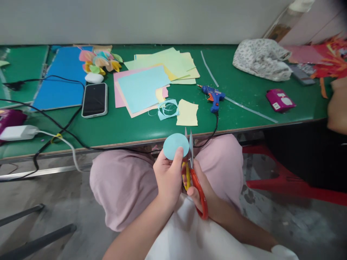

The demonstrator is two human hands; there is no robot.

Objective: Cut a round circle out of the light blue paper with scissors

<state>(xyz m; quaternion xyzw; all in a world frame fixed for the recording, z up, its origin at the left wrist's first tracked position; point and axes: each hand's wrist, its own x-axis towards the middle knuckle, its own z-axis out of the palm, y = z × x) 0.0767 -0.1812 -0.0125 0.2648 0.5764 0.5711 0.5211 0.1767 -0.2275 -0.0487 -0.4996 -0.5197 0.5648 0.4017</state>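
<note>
A light-blue paper disc (173,144) is pinched between the thumb and fingers of my left hand (169,177), above my lap. Just right of it, my right hand (202,187) grips scissors (200,191) with red and yellow handles. Their blades point away from me, slightly apart, beside the disc's right edge. On the green table (130,130) beyond lie thin curled blue paper offcuts (168,109) and a pale yellow paper piece (187,113). Behind them is a stack of coloured sheets (143,86), light blue uppermost at the front.
A blue glue gun (213,96) with its cable lies right of the papers. To the left are a phone (94,100), paper flowers (99,60) and black cables (54,119). A patterned cloth bundle (260,59) and another person's arm (337,104) are at the right.
</note>
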